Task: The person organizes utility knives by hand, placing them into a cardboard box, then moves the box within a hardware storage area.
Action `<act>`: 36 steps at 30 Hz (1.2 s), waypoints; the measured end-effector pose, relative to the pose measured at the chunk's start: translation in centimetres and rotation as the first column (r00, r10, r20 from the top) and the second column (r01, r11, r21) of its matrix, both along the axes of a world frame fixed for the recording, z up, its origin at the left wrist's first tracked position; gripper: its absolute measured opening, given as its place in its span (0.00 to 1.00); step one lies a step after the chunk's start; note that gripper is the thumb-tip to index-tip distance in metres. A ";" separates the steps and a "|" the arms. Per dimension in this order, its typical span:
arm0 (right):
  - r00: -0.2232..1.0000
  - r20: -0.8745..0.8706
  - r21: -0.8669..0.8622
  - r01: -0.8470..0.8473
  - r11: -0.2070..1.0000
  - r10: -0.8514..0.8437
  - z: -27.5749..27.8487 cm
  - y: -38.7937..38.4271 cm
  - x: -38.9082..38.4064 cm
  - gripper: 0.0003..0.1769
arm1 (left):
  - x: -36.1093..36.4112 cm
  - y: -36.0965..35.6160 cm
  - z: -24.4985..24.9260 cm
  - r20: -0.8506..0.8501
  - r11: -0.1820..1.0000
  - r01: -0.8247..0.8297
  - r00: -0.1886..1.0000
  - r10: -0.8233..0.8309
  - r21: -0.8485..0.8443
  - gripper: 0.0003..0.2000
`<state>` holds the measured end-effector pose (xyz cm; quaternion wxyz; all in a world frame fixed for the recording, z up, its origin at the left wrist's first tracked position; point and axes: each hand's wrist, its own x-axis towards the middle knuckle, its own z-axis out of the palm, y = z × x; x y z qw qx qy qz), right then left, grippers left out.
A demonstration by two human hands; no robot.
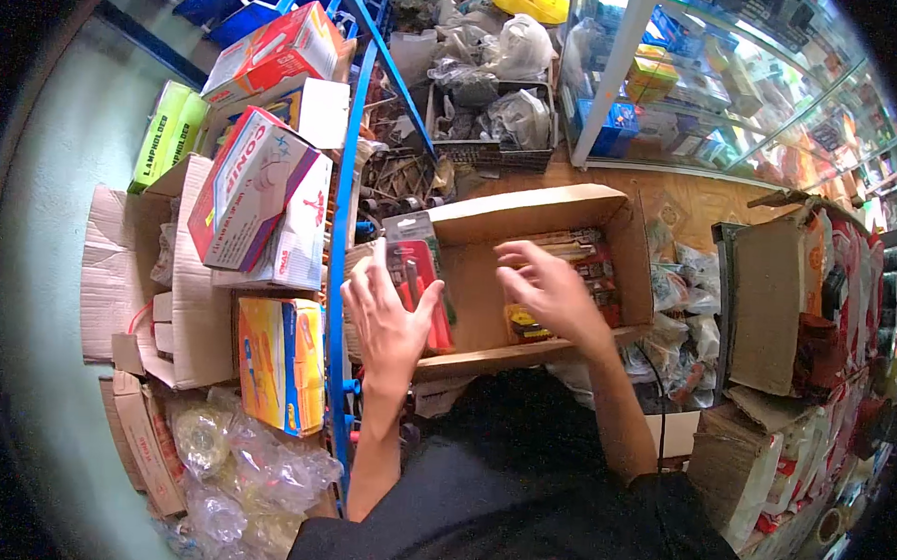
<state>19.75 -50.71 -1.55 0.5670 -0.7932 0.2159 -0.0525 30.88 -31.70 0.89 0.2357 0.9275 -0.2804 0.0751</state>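
Observation:
An open cardboard box lies in front of me. At its left end stand carded packs, one with a red-handled tool on a red and grey backing. My left hand is against these packs, fingers stretched out and thumb apart over the red one. Above the box's middle hovers my right hand, fingers loosely bent and spread, holding nothing. Under and beside it, in the right end of the box, lie several packaged items with yellow, red and black parts, partly covered by the hand.
Left of a blue metal frame are stacked product boxes, including a red and white one and a yellow one. Clear plastic bags sit below. A glass cabinet stands back right; opened cartons line the right.

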 end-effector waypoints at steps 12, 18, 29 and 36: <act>0.961 0.088 0.038 -0.268 0.963 0.263 -6.7 2.3 10.6 0.23 | -0.5 0.4 -3.1 -0.014 0.998 -0.034 0.999 0.035 0.046 0.35; 0.978 -0.015 -0.068 -0.210 0.975 0.210 -4.1 1.1 8.0 0.20 | -1.8 1.5 -2.4 -0.022 0.990 0.042 0.999 -0.045 -0.138 0.35; 0.996 0.079 0.596 -0.006 0.803 -0.051 -6.5 -0.4 1.1 0.25 | -1.0 -2.0 -4.4 -0.367 0.970 0.224 0.897 -0.245 -0.100 0.51; 0.950 -0.073 -0.025 0.303 0.953 -0.304 -5.0 -0.4 1.2 0.27 | -0.1 -2.1 -4.8 -0.272 0.953 0.283 0.914 -0.302 -0.107 0.54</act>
